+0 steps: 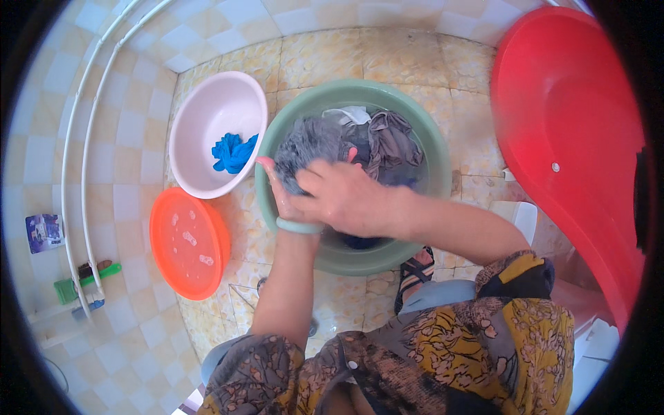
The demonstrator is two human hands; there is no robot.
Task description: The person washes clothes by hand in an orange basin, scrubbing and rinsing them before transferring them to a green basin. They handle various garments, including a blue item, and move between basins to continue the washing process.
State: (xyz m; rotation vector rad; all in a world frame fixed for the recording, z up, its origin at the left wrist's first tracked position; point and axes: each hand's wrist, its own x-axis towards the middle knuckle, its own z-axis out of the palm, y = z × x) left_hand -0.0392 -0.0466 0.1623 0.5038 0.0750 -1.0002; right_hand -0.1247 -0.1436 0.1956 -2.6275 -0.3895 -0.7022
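A wet grey piece of fabric [307,142] is bunched between my two hands above the left part of a round green plastic basin [434,140]. My left hand [282,194], with a pale bangle [299,225] at its wrist, supports the fabric from the left, thumb stretched out. My right hand [345,194] grips it from the near side, fingers curled and slightly blurred, covering part of the left palm. In the basin's water lie a brownish-grey garment [394,137], a white cloth [348,115] and dark fabric, partly hidden by my right hand and forearm.
At the left stands a pale pink basin [210,109] holding a blue cloth [233,153]. Nearer is an orange basin [190,244] of water with footprint-shaped marks. A large red plastic tub [560,104] leans at the right. White pipes [82,155] and a green brush [66,290] line the tiled left wall.
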